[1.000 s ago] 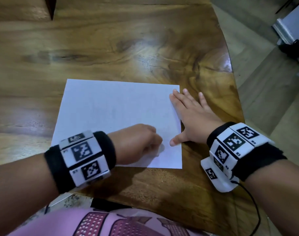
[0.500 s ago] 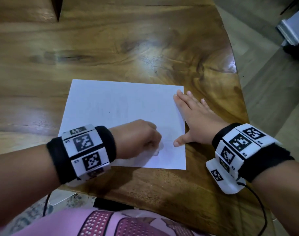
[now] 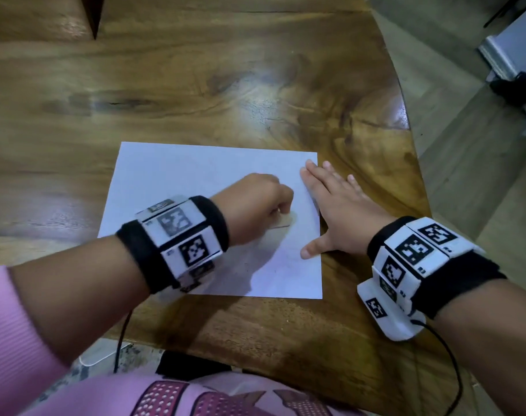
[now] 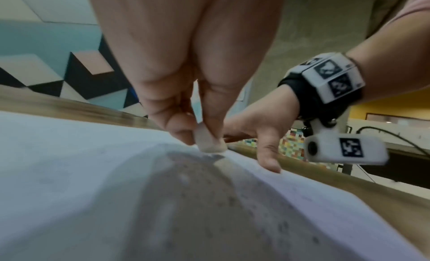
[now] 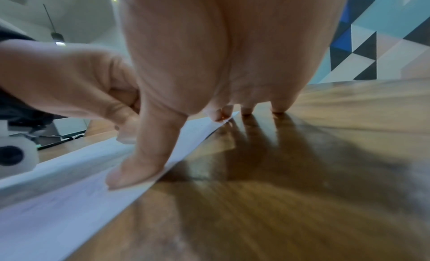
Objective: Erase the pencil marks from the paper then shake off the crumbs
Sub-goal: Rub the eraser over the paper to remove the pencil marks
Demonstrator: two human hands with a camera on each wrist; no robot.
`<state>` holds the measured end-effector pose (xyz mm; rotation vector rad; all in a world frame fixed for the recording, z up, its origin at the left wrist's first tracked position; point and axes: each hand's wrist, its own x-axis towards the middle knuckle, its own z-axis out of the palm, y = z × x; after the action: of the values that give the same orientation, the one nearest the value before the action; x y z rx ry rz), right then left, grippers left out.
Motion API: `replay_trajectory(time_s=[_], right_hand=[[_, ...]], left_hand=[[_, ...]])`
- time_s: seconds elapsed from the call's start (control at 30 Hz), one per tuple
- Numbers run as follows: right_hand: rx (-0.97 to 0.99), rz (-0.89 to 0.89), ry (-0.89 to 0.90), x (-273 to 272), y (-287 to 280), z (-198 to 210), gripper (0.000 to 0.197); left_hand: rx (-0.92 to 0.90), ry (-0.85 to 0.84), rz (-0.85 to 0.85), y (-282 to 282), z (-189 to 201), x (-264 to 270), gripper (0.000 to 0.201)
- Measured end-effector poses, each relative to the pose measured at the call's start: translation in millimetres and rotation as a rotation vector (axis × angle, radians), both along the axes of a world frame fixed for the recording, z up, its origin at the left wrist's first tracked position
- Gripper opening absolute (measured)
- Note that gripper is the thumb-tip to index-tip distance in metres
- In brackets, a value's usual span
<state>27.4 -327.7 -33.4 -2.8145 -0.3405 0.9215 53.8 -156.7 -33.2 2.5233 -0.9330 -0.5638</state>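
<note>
A white sheet of paper [image 3: 171, 178] lies flat on the wooden table [image 3: 255, 85]. My left hand [image 3: 255, 205] pinches a small white eraser [image 4: 209, 142] between thumb and fingers, its tip pressed on the paper near the sheet's right side. Grey crumbs [image 4: 232, 200] dot the paper [image 4: 58, 164] behind the eraser. Faint pencil marks [image 3: 285, 264] show near the lower right corner. My right hand [image 3: 333, 205] lies flat with straight fingers, its thumb [image 5: 137, 165] and forefinger on the paper's [image 5: 58, 200] right edge, the other fingers on the wood.
The table's curved right edge [image 3: 411, 139] runs close beside my right hand, with floor beyond. A cable [image 3: 453, 364] trails from the right wrist camera. A dark wedge-shaped gap [image 3: 93, 13] cuts the table's far left. My lap in pink clothing [image 3: 195, 397] is at the near edge.
My left hand with the eraser has slid away from me, up the paper towards the right hand's fingers. The right hand stays flat on the paper's edge.
</note>
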Motion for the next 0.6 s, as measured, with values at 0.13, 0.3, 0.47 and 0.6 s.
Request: replay_trajectory(time_s=[0.13,0.3,0.47,0.6], right_hand=[[-0.012,0.001,-0.001,0.5,0.3,-0.9,0.132],[-0.017,0.007,-0.006,0.0,0.5,-0.7,0.131],[-0.012,0.011,-0.016,0.6,-0.1,-1.0,0.131],[-0.007,0.006,-0.011,0.5,-1.1,-2.0,0.132]], left_hand=[[0.010,0.048,-0.120,7.2,-6.1,-21.2,0.010],[0.018,0.117,-0.230,9.3,-3.7,-19.1,0.009],[0.008,-0.012,-0.030,-15.0,-1.3,10.9,0.008],[0.057,0.112,-0.255,5.7,-0.3,-32.5,0.017]])
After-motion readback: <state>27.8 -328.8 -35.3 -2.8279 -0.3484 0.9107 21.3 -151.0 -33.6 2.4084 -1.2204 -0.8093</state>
